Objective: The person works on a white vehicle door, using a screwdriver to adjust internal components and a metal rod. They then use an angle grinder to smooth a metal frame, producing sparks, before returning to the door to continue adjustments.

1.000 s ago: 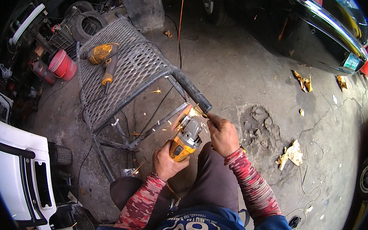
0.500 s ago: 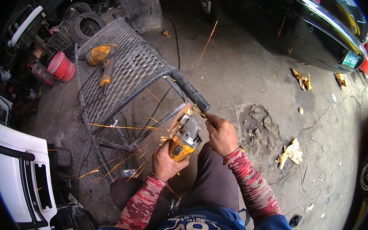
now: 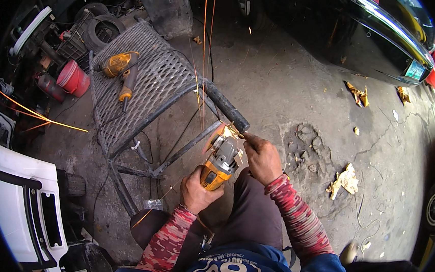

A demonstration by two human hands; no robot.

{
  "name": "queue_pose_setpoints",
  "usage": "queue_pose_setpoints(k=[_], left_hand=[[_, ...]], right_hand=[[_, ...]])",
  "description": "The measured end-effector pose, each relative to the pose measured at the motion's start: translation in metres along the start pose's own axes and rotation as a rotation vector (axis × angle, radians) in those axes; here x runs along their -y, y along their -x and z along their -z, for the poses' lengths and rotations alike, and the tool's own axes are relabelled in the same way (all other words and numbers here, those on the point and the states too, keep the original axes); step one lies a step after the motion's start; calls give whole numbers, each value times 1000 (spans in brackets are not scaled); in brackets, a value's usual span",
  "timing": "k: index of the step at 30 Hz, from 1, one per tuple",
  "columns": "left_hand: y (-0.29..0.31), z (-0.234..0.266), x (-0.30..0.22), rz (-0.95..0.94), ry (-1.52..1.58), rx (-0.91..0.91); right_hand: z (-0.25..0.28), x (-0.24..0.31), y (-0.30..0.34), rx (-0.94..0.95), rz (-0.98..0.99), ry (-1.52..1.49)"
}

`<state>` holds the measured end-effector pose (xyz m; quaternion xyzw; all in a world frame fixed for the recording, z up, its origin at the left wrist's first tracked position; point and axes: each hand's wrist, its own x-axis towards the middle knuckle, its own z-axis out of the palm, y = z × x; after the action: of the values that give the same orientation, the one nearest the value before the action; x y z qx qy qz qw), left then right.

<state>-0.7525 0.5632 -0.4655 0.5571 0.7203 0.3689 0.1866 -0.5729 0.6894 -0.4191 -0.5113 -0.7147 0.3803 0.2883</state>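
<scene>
Left fingers around yellow grinder, right fingers tight on metal piece; lettered shirt.

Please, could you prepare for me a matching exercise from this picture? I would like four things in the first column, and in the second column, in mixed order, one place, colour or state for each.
Column 1
1. Left hand
2. Unheld power tool
3. Bucket
4. Car at the upper right

Column 2
A. Red, standing to the left of the metal mesh
B. Shiny black
C. Closed around a yellow and grey grinder
D. Lying on top of the metal mesh

Right pairs: 1-C, 2-D, 3-A, 4-B
</scene>
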Motion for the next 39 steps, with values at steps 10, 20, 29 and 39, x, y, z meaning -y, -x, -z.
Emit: queue_pose_setpoints(k=[10, 20, 29, 39], left_hand=[[-1, -2, 2, -33, 1, -22], [-1, -1, 3, 9, 1, -5], [0, -3, 6, 53, 26, 18], [-1, -2, 3, -17, 62, -13]], right_hand=[[-1, -2, -1, 18, -18, -2], [-1, -2, -1, 7, 7, 5], [-4, -6, -2, -14, 41, -4], [-5, -10, -2, -23, 42, 53]])
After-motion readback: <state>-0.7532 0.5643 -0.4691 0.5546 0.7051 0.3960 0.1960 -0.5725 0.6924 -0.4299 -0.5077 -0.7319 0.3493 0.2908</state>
